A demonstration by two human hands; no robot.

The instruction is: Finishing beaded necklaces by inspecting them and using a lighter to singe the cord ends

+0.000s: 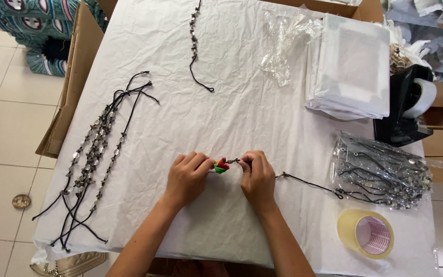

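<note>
Both hands [221, 177] pinching beaded cord [308, 183], white-papered table [232, 118], tiled floor [1, 128]

I've got open white cloth [232, 118] ahead of both hands, a broad bare lane running up the middle of the table. To the left the bundle of beaded cords [96, 154] blocks that side, and one lone cord [196, 46] trails down from the far edge. On the right it's crowded: paper stack [352, 66], crumpled plastic [283, 43], tape dispenser [406, 105], bagged cords [383, 172] and tape roll [366, 233] near the front corner.
</note>
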